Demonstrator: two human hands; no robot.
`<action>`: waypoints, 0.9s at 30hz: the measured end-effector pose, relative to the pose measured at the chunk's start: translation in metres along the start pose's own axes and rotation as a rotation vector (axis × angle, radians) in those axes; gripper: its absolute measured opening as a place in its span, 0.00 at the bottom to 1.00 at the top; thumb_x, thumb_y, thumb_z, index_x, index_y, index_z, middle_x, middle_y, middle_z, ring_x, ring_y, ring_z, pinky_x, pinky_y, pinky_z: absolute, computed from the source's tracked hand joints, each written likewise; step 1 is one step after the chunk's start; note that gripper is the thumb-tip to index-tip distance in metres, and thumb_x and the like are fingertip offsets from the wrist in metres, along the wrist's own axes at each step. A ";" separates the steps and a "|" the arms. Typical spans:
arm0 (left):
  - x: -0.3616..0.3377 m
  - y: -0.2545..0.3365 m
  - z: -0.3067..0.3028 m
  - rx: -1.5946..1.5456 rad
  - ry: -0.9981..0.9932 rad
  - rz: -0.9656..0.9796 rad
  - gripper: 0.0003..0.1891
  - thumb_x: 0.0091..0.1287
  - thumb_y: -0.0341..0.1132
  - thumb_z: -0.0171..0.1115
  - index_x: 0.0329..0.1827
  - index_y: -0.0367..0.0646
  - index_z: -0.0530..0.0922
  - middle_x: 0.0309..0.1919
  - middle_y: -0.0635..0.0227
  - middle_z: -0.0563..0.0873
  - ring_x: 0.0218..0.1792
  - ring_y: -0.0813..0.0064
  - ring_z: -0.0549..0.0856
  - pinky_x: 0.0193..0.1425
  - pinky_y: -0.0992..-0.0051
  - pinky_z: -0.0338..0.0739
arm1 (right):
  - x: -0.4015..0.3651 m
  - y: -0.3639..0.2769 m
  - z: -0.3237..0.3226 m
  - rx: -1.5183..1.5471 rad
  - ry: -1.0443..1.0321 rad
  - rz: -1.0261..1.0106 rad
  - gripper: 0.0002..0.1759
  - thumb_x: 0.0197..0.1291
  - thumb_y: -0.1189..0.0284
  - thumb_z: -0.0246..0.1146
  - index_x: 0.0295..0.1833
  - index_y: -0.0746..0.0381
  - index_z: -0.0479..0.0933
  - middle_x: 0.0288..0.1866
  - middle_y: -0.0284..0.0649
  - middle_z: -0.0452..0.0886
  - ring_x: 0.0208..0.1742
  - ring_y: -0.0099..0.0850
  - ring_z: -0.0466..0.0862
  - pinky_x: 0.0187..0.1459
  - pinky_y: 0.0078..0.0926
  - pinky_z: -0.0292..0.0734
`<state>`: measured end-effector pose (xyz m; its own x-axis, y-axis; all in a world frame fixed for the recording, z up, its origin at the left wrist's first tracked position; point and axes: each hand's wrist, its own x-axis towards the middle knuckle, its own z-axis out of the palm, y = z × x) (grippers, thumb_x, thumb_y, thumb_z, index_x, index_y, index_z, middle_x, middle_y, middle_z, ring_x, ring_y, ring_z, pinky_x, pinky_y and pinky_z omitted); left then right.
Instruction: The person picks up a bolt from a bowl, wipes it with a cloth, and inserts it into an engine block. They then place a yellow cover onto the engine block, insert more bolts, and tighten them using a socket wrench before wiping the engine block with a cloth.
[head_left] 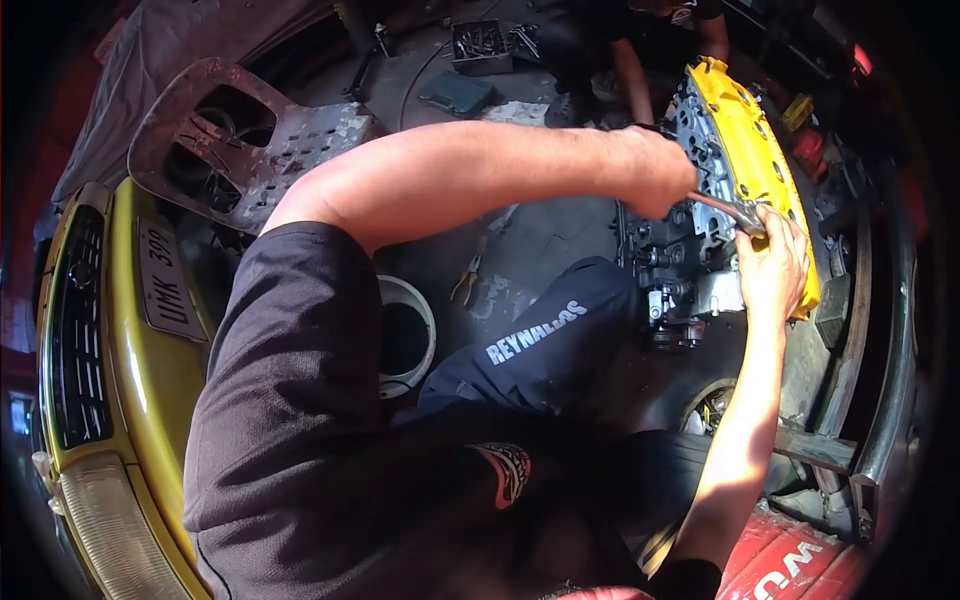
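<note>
My left hand (660, 172) is closed in a fist around the handle end of a ratchet wrench (728, 207). The ratchet's head rests against a yellow valve cover (752, 140). My right hand (778, 262) has its fingers wrapped over that head, and its palm lies by the lower part of the cover. What sits under the ratchet head is hidden by my fingers. The cover is on top of a grey metal engine (708, 165), whose side shows ports and fittings facing my knees.
A co-worker's arm (632, 80) reaches toward the engine's far end. A worn chair (290, 140) and a yellow car (150, 340) stand at left. Pliers (466, 280), a bucket (425, 320), a blue case (457, 92) and a tool box (482, 62) are on the floor.
</note>
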<state>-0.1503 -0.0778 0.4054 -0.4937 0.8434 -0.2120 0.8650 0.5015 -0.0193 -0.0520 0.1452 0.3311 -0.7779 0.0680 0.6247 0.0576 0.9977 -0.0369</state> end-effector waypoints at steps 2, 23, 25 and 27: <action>-0.022 0.028 0.002 -0.275 0.027 0.110 0.10 0.54 0.31 0.61 0.35 0.35 0.86 0.33 0.48 0.88 0.42 0.53 0.89 0.47 0.61 0.83 | -0.002 0.007 0.006 0.039 0.007 -0.029 0.27 0.50 0.70 0.73 0.59 0.53 0.80 0.58 0.35 0.83 0.65 0.36 0.76 0.66 0.39 0.69; -0.012 0.008 0.017 -0.148 0.135 0.074 0.11 0.59 0.35 0.62 0.41 0.41 0.87 0.38 0.57 0.90 0.42 0.60 0.90 0.45 0.61 0.84 | -0.001 0.003 0.009 0.015 0.047 -0.046 0.24 0.54 0.70 0.72 0.59 0.56 0.81 0.58 0.38 0.83 0.64 0.39 0.78 0.64 0.39 0.72; -0.020 0.044 0.020 -0.434 0.096 0.060 0.10 0.56 0.35 0.63 0.34 0.39 0.88 0.33 0.55 0.90 0.39 0.62 0.90 0.43 0.64 0.84 | -0.004 0.010 0.014 0.040 0.059 -0.044 0.24 0.53 0.71 0.71 0.59 0.55 0.81 0.58 0.40 0.82 0.63 0.40 0.78 0.63 0.39 0.72; -0.016 0.077 0.020 -0.637 -0.029 0.045 0.11 0.55 0.34 0.62 0.31 0.35 0.87 0.28 0.54 0.89 0.36 0.62 0.90 0.41 0.65 0.84 | -0.004 0.012 0.016 0.069 0.078 -0.017 0.24 0.53 0.70 0.73 0.58 0.55 0.82 0.57 0.41 0.83 0.63 0.40 0.78 0.63 0.39 0.72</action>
<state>-0.0734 -0.0565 0.3882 -0.4479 0.8650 -0.2261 0.6572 0.4900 0.5728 -0.0588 0.1570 0.3156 -0.7273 0.0529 0.6843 -0.0004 0.9970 -0.0774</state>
